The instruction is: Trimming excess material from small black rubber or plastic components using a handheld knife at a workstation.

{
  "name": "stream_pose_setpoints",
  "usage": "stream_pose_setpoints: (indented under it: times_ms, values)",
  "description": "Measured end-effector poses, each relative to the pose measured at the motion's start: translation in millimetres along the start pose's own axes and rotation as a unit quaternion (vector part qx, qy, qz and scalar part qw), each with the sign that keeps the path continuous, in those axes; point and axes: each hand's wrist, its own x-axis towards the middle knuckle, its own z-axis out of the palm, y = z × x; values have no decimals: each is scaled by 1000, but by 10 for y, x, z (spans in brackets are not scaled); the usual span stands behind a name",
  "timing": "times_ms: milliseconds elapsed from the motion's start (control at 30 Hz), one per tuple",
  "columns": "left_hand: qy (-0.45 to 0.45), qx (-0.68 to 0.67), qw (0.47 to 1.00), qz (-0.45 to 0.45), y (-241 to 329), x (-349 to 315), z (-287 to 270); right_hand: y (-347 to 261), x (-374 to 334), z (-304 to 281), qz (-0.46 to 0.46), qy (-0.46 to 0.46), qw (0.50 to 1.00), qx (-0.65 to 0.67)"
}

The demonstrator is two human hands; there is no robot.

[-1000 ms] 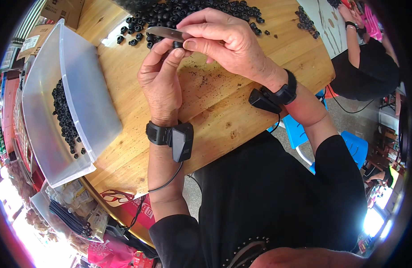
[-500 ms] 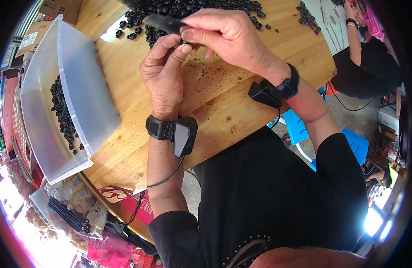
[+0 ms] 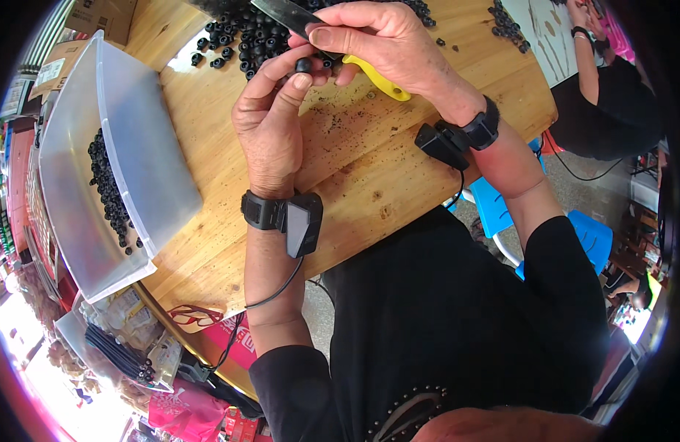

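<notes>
A small round black bead (image 3: pixel 303 65) is pinched between the thumb and fingertips of my left hand (image 3: pixel 270 118). My right hand (image 3: pixel 402 51) grips a knife (image 3: pixel 384 79) with a yellow handle. Its dark blade points up and to the left, just beyond the bead. A second small black piece with a hole (image 3: pixel 327 64) shows beside the bead, near the right fingers; which hand touches it I cannot tell. Just past my hands lies a heap of black beads (image 3: pixel 262 35) on the wooden table (image 3: pixel 340 184).
On the left stands a clear plastic bin (image 3: pixel 145 147) with many black beads (image 3: pixel 110 184) in it. Dark crumbs are scattered under my hands. Red-framed glasses (image 3: pixel 196 315) lie at the near left edge. Another person's arm (image 3: pixel 586 70) is at the far right, near blue stools (image 3: pixel 491 210).
My right hand has turned the knife, so its yellow handle and more of its blade now show. The bead in my left fingers has come into view.
</notes>
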Motion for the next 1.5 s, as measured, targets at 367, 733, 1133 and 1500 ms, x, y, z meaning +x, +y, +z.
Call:
stream_pose_setpoints:
  times_ms: [367, 733, 1133, 1500]
  values:
    - [18, -7, 1000, 19, -47, -38, -72, 97, -54, 59, -176, -8, 972, -154]
    - [15, -22, 1000, 10, -45, -51, -7, 196, -24, 34, -164, 23, 971, -173]
    - [96, 328, 918, 203, 562, -132, 213, 96, 61, -9, -3, 34, 997, 62]
    - [239, 899, 331, 158, 1989, -292, -552, 101, 34, 30, -32, 26, 999, 27]
